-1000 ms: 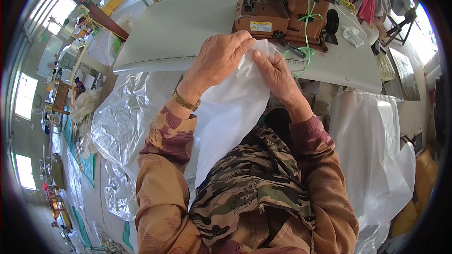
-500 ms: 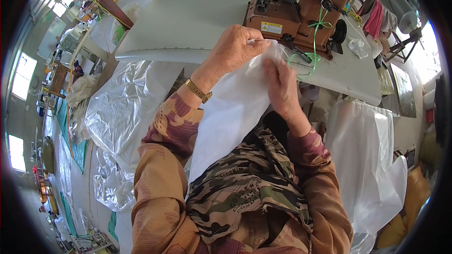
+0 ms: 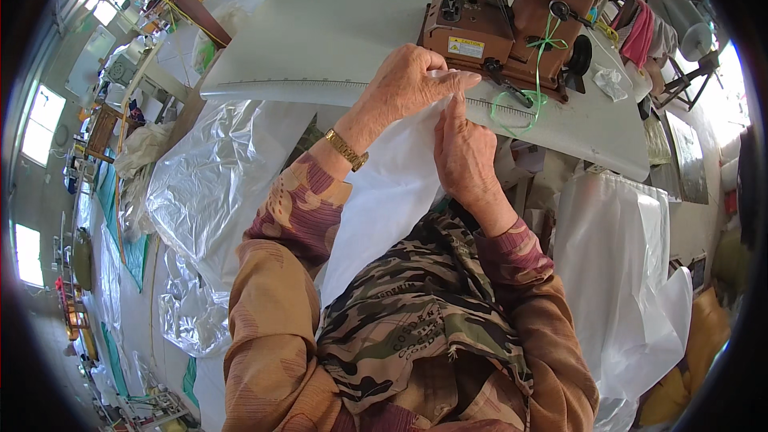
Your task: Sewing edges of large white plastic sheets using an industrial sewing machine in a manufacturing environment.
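Note:
A thin white sheet point(image 3: 380, 192), plastic or cloth, hangs from between my hands down to my lap, over camouflage fabric. My left hand point(image 3: 406, 80) pinches its upper edge near the table's front, the thumb pointing right. Just below and to the right, my right hand point(image 3: 466, 152) is closed at the same edge, its fingertips close to the left thumb. Beyond both hands stands a brown sewing machine point(image 3: 472, 28) on the table. The gripped corner of the sheet is mostly hidden by my fingers.
A ruler strip point(image 3: 296, 82) runs along the front of the grey table point(image 3: 320, 28). Green string point(image 3: 544, 44) hangs from the machine. Clear plastic sheeting point(image 3: 208, 176) drapes at the left, and more white sheeting point(image 3: 612, 272) hangs at the right. Crumpled white scrap point(image 3: 610, 82) lies on the table.
My right hand has moved slightly left and down, its fingers now closed near the left thumb. The left thumb has stretched out to the right along the sheet's edge.

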`<state>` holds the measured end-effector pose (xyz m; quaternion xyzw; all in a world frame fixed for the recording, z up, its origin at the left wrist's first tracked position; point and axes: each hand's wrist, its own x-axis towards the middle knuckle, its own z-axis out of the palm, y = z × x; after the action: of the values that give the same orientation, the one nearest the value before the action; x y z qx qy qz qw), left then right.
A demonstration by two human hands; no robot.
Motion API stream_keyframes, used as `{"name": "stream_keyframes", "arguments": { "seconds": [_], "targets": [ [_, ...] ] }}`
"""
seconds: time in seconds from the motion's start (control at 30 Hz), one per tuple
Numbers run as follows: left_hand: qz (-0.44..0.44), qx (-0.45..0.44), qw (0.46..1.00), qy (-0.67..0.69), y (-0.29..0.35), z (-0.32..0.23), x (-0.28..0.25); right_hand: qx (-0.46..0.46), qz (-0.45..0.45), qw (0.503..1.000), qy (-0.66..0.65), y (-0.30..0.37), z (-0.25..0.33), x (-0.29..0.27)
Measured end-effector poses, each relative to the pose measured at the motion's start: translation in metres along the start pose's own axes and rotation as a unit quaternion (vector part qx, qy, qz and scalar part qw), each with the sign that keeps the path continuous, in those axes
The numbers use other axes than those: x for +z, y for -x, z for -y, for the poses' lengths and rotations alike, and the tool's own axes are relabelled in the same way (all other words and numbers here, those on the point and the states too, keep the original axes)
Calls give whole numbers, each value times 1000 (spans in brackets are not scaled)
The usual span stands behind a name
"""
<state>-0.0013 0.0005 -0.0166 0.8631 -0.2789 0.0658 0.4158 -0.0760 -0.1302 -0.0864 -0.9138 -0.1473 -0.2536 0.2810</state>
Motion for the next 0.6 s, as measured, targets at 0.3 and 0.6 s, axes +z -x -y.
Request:
{"name": "stream_keyframes", "arguments": {
  "seconds": [0.3,0.6],
  "targets": [
    [-15,54,998,-20,6,-18,-19,-7,-75,997,-30,10,-1,8],
    [-136,238,958,-80,-5,-81,-91,-122,-83,979,-143,17,17,-18]
  ]
}}
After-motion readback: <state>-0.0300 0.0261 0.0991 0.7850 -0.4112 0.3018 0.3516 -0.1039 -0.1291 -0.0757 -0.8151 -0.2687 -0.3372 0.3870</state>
